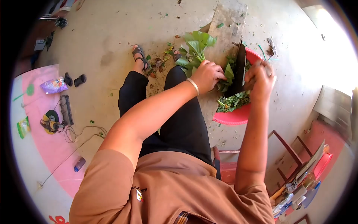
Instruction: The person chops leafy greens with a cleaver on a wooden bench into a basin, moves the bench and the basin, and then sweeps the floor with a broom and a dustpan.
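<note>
My left hand (209, 76) is closed around the stems of a bunch of leafy greens (197, 44), whose broad leaves stick out beyond my fist and over my knee. My right hand (260, 78) is wrapped around the handle of a large dark-bladed knife (237, 76). The blade stands right beside the leaf ends at my left fingers, over a worn wooden board (228, 22). Beneath the knife is a pink basin (233, 117) with chopped greens (235, 102) in it; the blade and my right hand hide part of it.
Leaf scraps (158, 69) litter the floor around my sandalled feet. To the left lie a purple bag (54, 86), dark shoes (79, 80), an angle grinder (51, 123) and a cord (61, 160). A rack of kitchen items (302, 183) stands at lower right, near a red chair (228, 170).
</note>
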`<state>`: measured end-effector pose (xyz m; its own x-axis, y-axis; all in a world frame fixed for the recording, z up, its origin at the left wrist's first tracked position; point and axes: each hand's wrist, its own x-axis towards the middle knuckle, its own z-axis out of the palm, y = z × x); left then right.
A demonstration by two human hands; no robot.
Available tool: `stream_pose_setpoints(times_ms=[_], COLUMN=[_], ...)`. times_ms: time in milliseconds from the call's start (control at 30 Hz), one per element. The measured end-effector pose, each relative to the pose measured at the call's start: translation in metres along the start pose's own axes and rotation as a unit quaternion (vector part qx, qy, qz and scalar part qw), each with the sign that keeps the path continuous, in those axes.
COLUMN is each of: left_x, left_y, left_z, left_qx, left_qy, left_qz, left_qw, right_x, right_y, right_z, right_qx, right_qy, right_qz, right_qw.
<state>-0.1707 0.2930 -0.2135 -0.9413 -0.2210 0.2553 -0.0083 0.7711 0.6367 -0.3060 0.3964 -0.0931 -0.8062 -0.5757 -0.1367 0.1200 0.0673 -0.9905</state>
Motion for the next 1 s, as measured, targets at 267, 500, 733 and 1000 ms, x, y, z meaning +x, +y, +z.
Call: stream_pose_setpoints(times_ms=[267, 500, 733, 1000], left_x=[0.013, -0.002, 0.004, 0.000], left_y=[0.008, 0.006, 0.007, 0.019], left_z=[0.004, 0.000, 0.005, -0.003], left_qx=[-0.045, 0.025, -0.068, -0.021], left_qy=[0.014, 0.005, 0.011, 0.005], left_qz=[-0.036, 0.002, -0.046, -0.056], left_qw=[0.998, 1.000, 0.997, 0.998], right_x=[0.069, -0.005, 0.078, 0.011], right_y=[-0.046, 0.003, -0.035, -0.014], right_z=[0.004, 0.009, -0.014, 0.014], right_qx=[0.045, 0.101, 0.091, 0.059], right_qy=[0.045, 0.051, 0.012, 0.065], right_qz=[0.097, -0.002, 0.080, 0.002], right_qw=[0.993, 0.994, 0.993, 0.996])
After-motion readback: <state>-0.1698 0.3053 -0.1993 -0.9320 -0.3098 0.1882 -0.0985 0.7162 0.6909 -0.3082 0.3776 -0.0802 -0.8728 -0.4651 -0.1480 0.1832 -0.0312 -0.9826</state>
